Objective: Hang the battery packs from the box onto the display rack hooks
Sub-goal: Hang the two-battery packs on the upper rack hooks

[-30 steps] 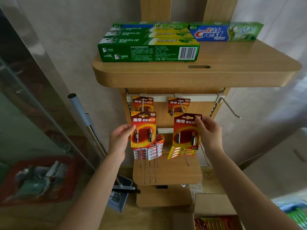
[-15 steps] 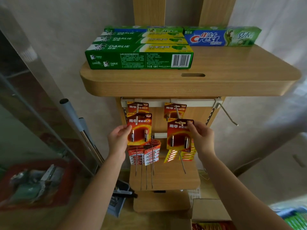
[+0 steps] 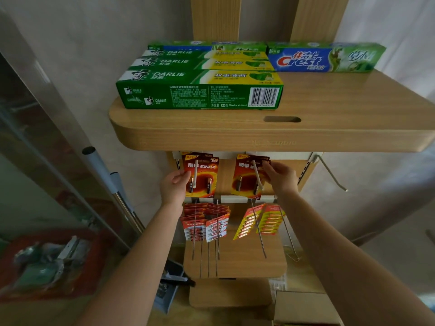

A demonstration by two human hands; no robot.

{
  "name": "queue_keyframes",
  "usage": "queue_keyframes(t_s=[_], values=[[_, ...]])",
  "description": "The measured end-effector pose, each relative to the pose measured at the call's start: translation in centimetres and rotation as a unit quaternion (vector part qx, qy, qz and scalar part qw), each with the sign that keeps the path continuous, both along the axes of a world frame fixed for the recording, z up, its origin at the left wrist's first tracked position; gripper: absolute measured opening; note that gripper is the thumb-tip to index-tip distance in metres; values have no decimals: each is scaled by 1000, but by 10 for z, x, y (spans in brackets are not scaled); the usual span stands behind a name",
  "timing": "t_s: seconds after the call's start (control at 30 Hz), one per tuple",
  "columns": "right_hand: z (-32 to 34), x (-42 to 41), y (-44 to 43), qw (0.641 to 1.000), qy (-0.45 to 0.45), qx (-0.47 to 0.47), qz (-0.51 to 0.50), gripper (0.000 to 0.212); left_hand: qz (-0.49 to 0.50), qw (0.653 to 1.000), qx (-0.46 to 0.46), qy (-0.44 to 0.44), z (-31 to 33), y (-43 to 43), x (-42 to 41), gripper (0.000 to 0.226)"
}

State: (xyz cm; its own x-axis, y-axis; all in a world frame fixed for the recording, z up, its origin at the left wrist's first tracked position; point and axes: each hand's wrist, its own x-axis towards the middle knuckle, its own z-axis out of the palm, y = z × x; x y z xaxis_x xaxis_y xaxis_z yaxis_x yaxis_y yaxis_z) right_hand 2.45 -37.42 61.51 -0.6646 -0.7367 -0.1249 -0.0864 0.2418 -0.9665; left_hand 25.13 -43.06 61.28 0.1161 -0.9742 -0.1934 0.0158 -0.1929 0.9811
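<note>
Under the wooden shelf (image 3: 259, 137), the left hand (image 3: 173, 187) pinches a hooked battery pack (image 3: 203, 184) — the right hand (image 3: 280, 177) pinches a second pack (image 3: 244, 178).

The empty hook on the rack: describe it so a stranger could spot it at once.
Find the wide wooden shelf holding toothpaste boxes. Under its right end, a metal hook juts from the white rail. Unlike its neighbours, it carries no battery packs.
</note>
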Motion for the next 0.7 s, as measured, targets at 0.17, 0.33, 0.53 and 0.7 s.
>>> queue_keyframes(t_s=[0.17, 0.33, 0.53, 0.7], values=[[1, -2, 0, 999, 42, 28, 12, 29, -11, 998, -2, -65, 5, -4, -4, 25], [2, 0, 19, 999, 15, 28, -16, 26, -19, 991, 8, -132, 5, 11, 1, 30], [-21, 6, 62, 998, -5, 57, 37, 8, -92, 981, 0, -168, -14, 57, 1, 20], [-53, 6, 107, 992, 9, 107, 63, 17, -183, 959, -12, -217, -31, 114, -10, 19]])
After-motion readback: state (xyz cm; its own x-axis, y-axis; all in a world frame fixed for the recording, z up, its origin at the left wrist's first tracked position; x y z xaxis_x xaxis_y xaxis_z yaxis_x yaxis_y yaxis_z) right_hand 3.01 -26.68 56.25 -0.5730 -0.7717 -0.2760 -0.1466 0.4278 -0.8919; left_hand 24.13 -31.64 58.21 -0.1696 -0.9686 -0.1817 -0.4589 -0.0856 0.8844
